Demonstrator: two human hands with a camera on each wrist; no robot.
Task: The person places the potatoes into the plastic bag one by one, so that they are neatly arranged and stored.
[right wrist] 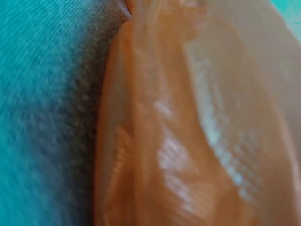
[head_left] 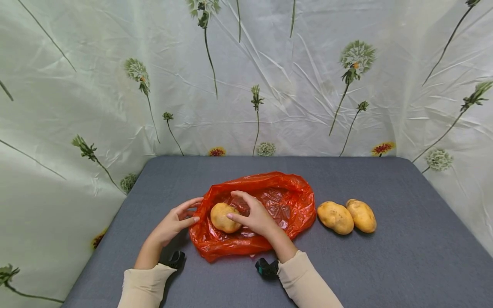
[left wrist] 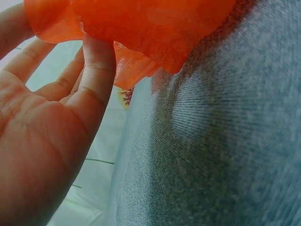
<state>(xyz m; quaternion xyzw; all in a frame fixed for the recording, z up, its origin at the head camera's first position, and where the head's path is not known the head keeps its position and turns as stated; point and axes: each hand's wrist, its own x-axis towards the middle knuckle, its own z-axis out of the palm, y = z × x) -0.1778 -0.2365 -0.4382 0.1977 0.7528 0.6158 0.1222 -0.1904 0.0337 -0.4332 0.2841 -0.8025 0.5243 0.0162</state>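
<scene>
A red plastic bag (head_left: 285, 211) lies on its base with its mouth spread wide. Inside it, near the left end, sits a potato (head_left: 222, 217). My right hand (head_left: 256, 215) reaches into the bag over this potato; the thumb overlaps the potato's right side and the fingers are spread away from it. At the bag's left end, my left hand (head_left: 174, 222) touches the outer side of the rim with thumb and fingers apart. In the left wrist view, red plastic hides some fingertips. The right wrist view shows only blurred plastic and cloth, not the hand.
Two potatoes, one nearer (head_left: 336, 217) and one beyond it (head_left: 361, 215), lie side by side to the right of the bag. All rest on a grey cloth-covered table (head_left: 400, 256). Behind it hangs a pale curtain (head_left: 289, 85) printed with flowers. Dark straps circle both wrists.
</scene>
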